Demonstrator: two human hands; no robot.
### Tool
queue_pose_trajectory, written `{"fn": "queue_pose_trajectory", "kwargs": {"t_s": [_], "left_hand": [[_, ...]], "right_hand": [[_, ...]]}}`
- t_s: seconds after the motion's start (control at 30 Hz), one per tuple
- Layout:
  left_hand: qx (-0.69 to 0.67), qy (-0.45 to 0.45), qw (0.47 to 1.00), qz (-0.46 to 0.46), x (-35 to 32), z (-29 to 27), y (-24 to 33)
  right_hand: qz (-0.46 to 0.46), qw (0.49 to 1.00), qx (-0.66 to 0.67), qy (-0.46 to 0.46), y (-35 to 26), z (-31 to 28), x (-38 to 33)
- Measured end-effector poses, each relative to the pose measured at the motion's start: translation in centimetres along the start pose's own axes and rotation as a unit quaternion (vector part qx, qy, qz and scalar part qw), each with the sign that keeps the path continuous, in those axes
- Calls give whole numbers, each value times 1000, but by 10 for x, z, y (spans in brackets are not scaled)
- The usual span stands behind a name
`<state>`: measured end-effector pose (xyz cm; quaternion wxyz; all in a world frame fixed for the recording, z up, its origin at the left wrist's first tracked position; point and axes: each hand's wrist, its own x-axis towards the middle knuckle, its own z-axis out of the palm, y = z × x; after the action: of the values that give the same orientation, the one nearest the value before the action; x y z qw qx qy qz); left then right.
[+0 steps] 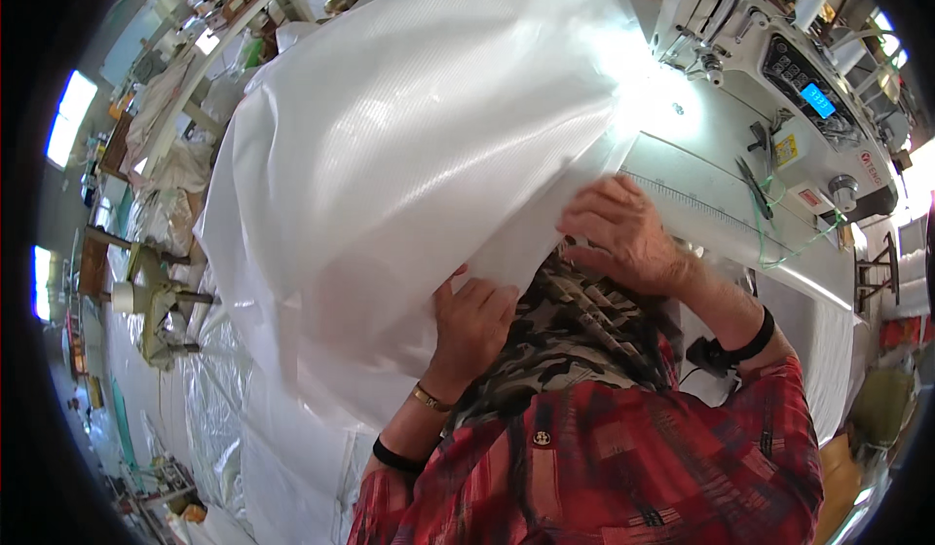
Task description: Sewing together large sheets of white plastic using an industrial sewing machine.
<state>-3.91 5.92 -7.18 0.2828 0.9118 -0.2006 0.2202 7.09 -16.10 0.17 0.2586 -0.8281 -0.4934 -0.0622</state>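
A large, glossy white plastic sheet (390, 146) with fine ribbing spreads from the sewing machine (750, 68) down toward my lap. At its near edge, my left hand (472, 326) is closed on the sheet with the fingers bent. To its right, my right hand (628, 233) hovers by the sheet's right edge, fingers loosely curled and thumb apart, with nothing visible between them. Bright light washes out the needle area, so where the sheet meets the needle is hidden.
Black-handled snips (755, 187) and green thread (794, 253) lie on the machine table (701, 180) at the right, near a ruler strip (682, 197). A wooden stool (151, 301) stands at the left beside crumpled clear plastic (209, 418). Cluttered shelving (200, 68) runs behind.
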Motion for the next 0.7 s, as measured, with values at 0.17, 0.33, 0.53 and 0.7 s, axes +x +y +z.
{"fn": "queue_pose_trajectory", "kwargs": {"t_s": [0.17, 0.33, 0.53, 0.7], "left_hand": [[-82, 36, 990, -112, 0, 2, 18], [-158, 16, 966, -204, -4, -3, 32], [-202, 6, 941, -270, -8, 3, 43], [-205, 17, 955, -213, -7, 5, 46]], "right_hand": [[-72, 997, -3, -10, 23, 16, -1], [-88, 995, 47, -30, 17, 24, -3], [-40, 997, 56, -21, 15, 33, -9], [-31, 999, 20, -24, 12, 32, -13]]}}
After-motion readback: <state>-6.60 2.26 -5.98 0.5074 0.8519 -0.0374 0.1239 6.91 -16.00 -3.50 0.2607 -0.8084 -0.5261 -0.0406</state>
